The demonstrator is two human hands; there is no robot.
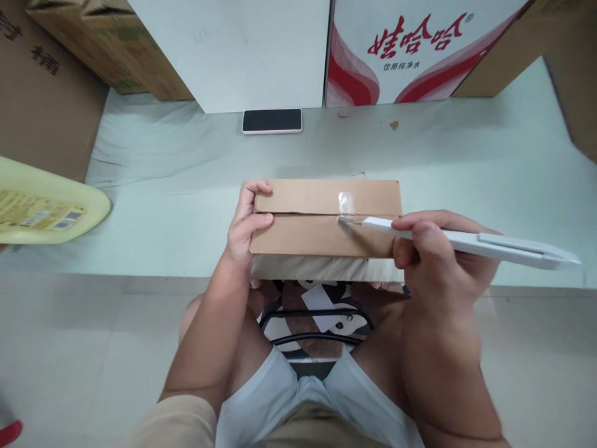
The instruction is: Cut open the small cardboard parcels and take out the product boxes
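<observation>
A small brown cardboard box [298, 236] is held at the table's front edge, a seam running along its middle. My left hand [243, 224] grips the box's left end, thumb and fingers on either side of the seam. A patch of clear tape [346, 203] sits across the seam, right of centre. In my right hand [443, 255] is a white pen-shaped cutter [494, 244], closed between thumb and fingers. Its thin metal tip touches or hovers just over the seam at the tape's lower edge; which of the two I cannot tell.
A phone [272, 121] lies dark-screened on the pale green tabletop [186, 180]. Behind it stand a white carton [261, 50] and a red-and-white carton [410, 56]. To the left are a yellow bottle [46, 202] and brown cartons [135, 56]. Small scraps [394, 126] lie near the back.
</observation>
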